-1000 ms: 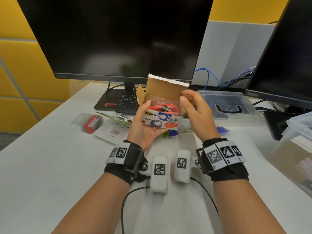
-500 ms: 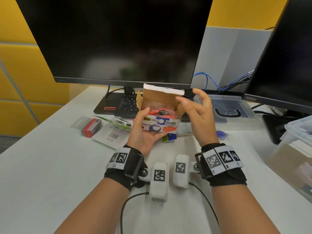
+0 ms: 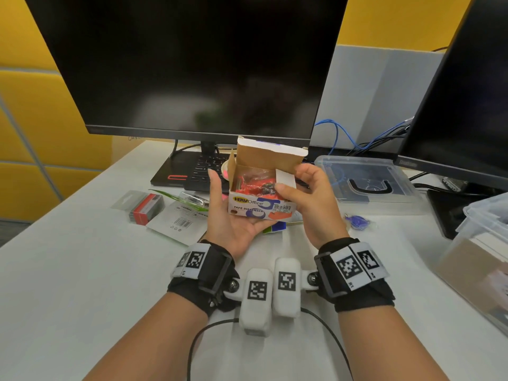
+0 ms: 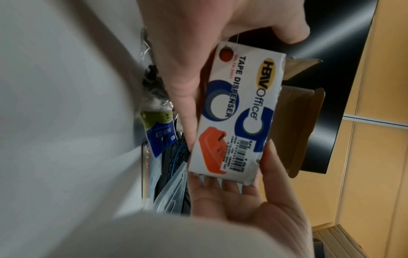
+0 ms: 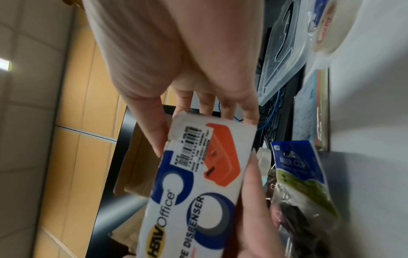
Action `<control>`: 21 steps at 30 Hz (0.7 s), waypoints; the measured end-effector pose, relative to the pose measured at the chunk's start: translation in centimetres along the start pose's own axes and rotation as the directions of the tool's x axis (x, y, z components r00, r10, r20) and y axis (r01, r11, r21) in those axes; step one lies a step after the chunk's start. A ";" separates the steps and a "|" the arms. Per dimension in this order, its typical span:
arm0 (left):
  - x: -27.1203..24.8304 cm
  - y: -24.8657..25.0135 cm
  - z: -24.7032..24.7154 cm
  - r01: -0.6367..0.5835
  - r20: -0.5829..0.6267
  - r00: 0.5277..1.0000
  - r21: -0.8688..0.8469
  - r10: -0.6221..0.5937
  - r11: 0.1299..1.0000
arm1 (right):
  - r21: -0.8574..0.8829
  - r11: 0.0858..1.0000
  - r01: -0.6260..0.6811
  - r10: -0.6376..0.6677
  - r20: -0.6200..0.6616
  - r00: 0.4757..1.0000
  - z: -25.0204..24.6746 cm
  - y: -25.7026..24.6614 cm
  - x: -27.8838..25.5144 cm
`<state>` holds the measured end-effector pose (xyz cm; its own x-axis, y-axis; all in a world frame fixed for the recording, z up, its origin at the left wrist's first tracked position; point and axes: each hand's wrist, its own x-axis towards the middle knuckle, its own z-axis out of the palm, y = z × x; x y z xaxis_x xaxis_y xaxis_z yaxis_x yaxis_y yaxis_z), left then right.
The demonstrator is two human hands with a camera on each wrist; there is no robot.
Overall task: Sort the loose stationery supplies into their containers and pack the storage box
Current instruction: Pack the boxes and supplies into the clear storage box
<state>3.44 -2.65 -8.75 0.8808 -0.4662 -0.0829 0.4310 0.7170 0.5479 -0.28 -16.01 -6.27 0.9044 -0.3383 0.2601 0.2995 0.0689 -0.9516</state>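
while the tape dispenser box (image 3: 262, 207) is cradled above the counter (image 3: 82, 270), its long axis is seen to run left to right between the two hands. the box is supported from below and at its left end by the left hand (image 3: 228, 215), whose palm is turned up and whose fingers are curled round the underside. the right end is gripped by the right hand (image 3: 310, 199), with the thumb laid over the small white side flap (image 3: 286, 178) and the remaining fingers wrapped behind the end wall. the large top flap (image 3: 270, 158) is stood upright at the far edge, so the box is open; an orange item in clear wrap (image 3: 254, 182) is visible inside.

the coming move is judged to be closure of the box. the side flap lies directly under the right thumb, so the right hand is the nearer one for folding it inward, after which the top flap would be brought toward the body.

a clear lid (image 3: 365, 182) is lying just right of the hands, and part of a clear storage box (image 3: 483, 243) is seen at the far right edge.
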 end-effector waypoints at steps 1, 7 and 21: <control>-0.1 -0.1 0.0 0.000 0.002 1.000 0.021 0.000 1.000 | -0.012 1.000 0.004 -0.004 0.008 1.000 0.0 0.0 -0.1; -0.1 -0.1 0.0 0.012 0.010 1.000 0.034 -0.012 0.999 | -0.039 0.999 0.014 -0.011 0.061 0.998 -0.2 0.1 -0.1; -0.3 0.0 0.2 0.019 0.024 0.999 0.140 -0.023 0.990 | 0.037 0.998 -0.044 0.043 0.021 0.999 -0.3 0.1 0.2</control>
<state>3.17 -2.60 -8.53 0.8659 -0.4944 -0.0754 0.4160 0.6284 0.6573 -0.18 -16.39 -6.40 0.9226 -0.3156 0.2218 0.2701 0.1181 -0.9556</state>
